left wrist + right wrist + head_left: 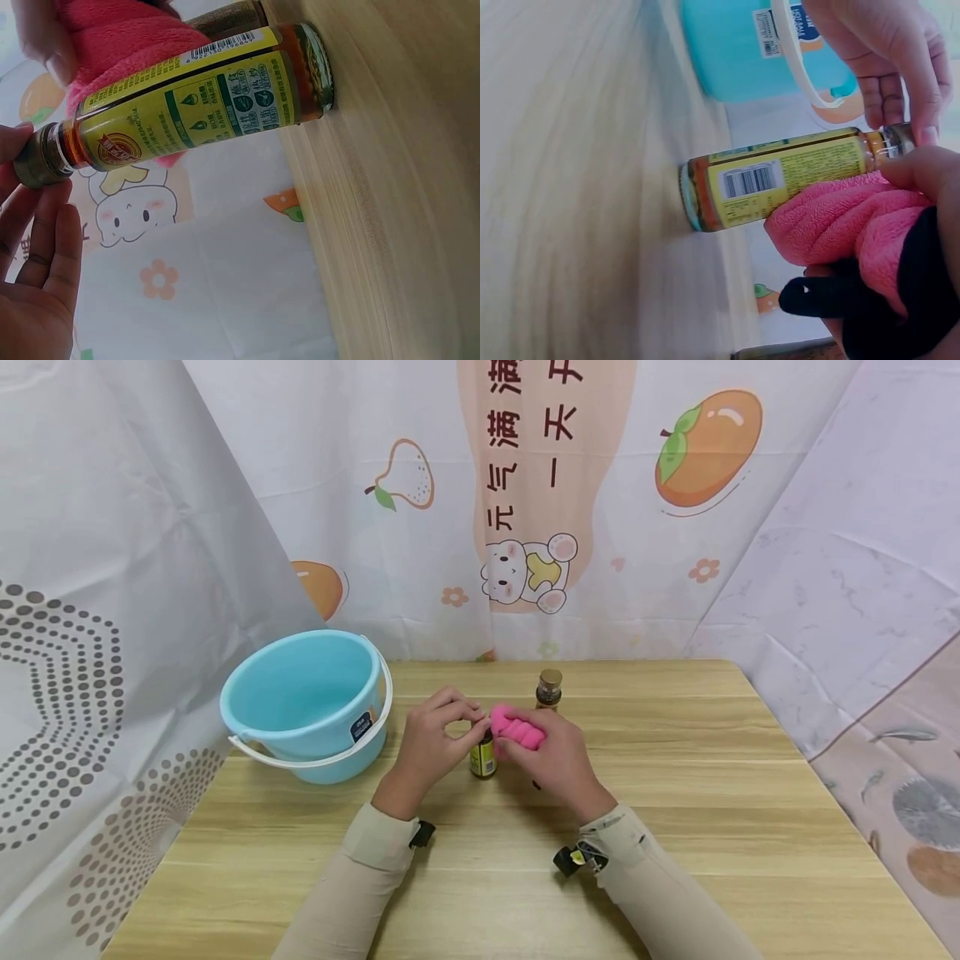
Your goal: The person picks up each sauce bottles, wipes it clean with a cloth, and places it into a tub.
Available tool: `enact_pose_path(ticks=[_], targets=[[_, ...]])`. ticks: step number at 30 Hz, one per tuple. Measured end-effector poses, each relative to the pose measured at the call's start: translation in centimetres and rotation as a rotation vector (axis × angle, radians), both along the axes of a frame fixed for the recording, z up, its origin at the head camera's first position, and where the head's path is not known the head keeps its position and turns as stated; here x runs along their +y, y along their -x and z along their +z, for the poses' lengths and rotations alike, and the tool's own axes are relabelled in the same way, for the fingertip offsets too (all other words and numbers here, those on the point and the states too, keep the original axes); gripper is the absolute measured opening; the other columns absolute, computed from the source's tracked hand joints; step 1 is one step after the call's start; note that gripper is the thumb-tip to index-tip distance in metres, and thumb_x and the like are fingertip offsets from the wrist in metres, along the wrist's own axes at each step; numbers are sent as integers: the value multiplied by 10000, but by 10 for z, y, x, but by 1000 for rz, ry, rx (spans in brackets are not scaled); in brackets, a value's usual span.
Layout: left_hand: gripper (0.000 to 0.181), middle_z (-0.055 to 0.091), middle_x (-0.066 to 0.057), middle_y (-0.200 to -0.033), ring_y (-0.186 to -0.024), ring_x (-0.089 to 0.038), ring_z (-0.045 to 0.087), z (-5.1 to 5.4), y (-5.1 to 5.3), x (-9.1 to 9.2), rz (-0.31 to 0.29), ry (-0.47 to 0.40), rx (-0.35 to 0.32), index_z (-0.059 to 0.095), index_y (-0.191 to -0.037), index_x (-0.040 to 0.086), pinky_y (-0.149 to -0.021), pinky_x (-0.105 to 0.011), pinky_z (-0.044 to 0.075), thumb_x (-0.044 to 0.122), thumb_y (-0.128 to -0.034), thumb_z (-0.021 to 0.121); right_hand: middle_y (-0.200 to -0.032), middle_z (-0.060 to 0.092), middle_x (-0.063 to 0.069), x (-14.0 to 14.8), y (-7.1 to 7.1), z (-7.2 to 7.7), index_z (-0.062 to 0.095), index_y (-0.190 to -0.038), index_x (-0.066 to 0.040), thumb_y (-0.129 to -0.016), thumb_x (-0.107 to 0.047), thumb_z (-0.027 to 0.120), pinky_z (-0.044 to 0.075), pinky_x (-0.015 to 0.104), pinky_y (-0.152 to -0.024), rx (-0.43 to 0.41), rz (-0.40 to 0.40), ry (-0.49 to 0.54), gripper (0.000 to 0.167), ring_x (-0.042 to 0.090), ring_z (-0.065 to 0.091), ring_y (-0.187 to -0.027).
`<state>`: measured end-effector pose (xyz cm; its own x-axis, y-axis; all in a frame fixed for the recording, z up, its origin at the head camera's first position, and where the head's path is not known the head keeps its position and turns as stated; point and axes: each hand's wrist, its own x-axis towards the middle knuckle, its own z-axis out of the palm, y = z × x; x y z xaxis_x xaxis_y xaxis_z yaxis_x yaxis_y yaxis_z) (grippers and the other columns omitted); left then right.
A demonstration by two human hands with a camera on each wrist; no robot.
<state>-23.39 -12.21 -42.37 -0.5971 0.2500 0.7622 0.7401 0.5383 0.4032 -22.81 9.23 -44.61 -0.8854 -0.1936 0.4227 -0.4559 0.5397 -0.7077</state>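
Note:
A small glass bottle [483, 758] with a yellow label, reddish-amber contents and a brownish-gold cap [39, 159] stands on the table. My left hand [438, 739] pinches that cap between thumb and fingers, as the left wrist view shows. In my right hand [553, 756] is a bunched pink fluffy cloth [840, 217], pressed close against the bottle's upper side. A black strap-like piece [829, 296] with a small hole hangs by the cloth. Just beyond the right hand stands a second bottle [549, 689] with a gold cap, its lower part hidden.
A light blue bucket [337, 768] with a white handle stands at the table's left back. The wood-grain table [712, 827] reaches a printed curtain [420, 568] behind, with more patterned cloth hanging at both sides.

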Motion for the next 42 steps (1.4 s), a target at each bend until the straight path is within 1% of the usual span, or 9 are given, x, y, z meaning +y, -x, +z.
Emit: enact_pose_path(ticks=[3, 7, 11, 15, 21, 27, 33, 38, 42], targets=[[98, 692, 2, -896, -862, -138, 719, 0, 0, 0, 1, -3, 0, 783, -816, 86, -758, -276, 616, 141, -870, 843, -1045, 711, 12, 0, -1, 3, 765, -1222, -172, -841, -283, 881, 539, 266, -587, 39, 14, 20, 414, 134, 596, -802], [93, 685, 2, -889, -852, -135, 714, 1, -1, 0, -1, -2, -2, 786, -823, 82, -748, -278, 615, 138, -873, 840, -1124, 724, 18, 0, 0, 2, 772, -1200, -181, -842, -277, 883, 553, 267, -629, 89, 11, 36, 386, 132, 623, -868], [90, 680, 4, -889, -856, -134, 709, 2, -2, 0, 3, 6, -4, 790, -833, 81, -742, -280, 612, 143, -878, 838, -1164, 727, 21, -1, 2, 0, 778, -1190, -193, -859, -270, 870, 568, 267, -655, 104, 11, 33, 352, 130, 638, -912], [91, 683, 2, -893, -865, -140, 717, 1, -2, 0, 9, 12, -2, 788, -831, 80, -744, -279, 615, 140, -876, 839, -1143, 724, 22, -1, 3, -5, 783, -1187, -185, -866, -270, 865, 559, 251, -635, 98, 12, -10, 342, 127, 628, -883], [98, 689, -4, -900, -901, -156, 736, 0, -1, 1, 7, 5, 8, 780, -812, 84, -762, -289, 621, 134, -871, 841, -1126, 729, 44, -1, 4, -8, 795, -1167, -152, -840, -247, 883, 535, 265, -672, 85, 18, -78, 352, 144, 630, -887], [104, 688, 2, -900, -905, -149, 735, -1, 1, 1, 7, -1, 8, 779, -810, 85, -767, -291, 619, 140, -871, 842, -1124, 727, 56, 0, 5, -11, 790, -1189, -149, -853, -249, 869, 541, 292, -702, 48, 18, -134, 359, 167, 652, -915], [95, 690, 4, -892, -908, -147, 737, -1, 1, 0, 10, -3, 13, 784, -811, 87, -756, -292, 618, 136, -865, 845, -1115, 728, 60, -1, 7, -18, 779, -1226, -151, -865, -273, 852, 534, 317, -710, -13, -4, -211, 389, 184, 665, -935], [95, 680, 5, -892, -896, -139, 737, -1, 2, 1, 10, 2, 10, 779, -818, 90, -754, -278, 618, 140, -871, 839, -1117, 734, 70, -1, 9, -23, 775, -1235, -157, -870, -279, 840, 546, 341, -734, -35, 6, -230, 390, 192, 673, -952], [99, 672, 8, -894, -892, -136, 738, -2, 1, 1, 1, 2, 3, 771, -821, 92, -756, -272, 621, 145, -879, 831, -1082, 732, 72, 0, 9, -25, 775, -1230, -161, -878, -281, 828, 541, 330, -710, -39, 22, -233, 375, 177, 659, -912]])
